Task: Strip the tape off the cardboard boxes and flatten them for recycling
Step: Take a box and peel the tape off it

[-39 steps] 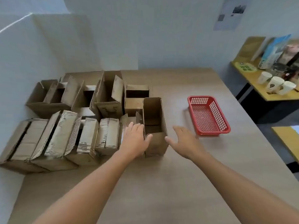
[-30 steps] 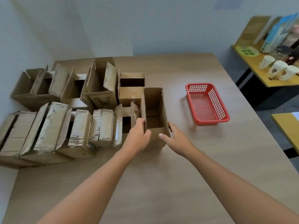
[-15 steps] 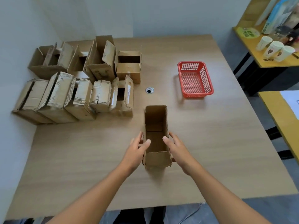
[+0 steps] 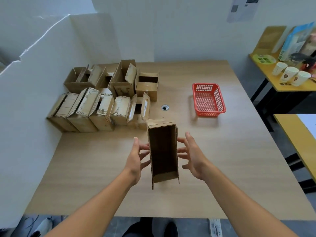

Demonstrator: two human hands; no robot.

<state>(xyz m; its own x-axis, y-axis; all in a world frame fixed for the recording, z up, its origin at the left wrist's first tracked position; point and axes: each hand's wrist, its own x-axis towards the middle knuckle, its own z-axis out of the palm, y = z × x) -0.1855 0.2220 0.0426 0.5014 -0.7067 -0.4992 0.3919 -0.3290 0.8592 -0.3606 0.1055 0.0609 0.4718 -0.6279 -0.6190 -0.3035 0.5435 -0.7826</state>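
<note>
A tall open cardboard box [image 4: 163,151] sits at centre frame over a wooden table [image 4: 230,168], pressed between the left hand [image 4: 135,161] and the right hand [image 4: 194,158], with fingers spread wide and nearly straight against its sides. A cluster of opened boxes [image 4: 106,100] stands at upper left beside a white partition [image 4: 34,82]. A red basket [image 4: 207,100] stands right of centre, well apart. Some fingertips are hidden behind the box, and the paper cups [image 4: 289,75] at the upper right edge are blurred

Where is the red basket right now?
In the head view the red basket sits on the table, right of the cable hole and beyond the right hand.
</note>
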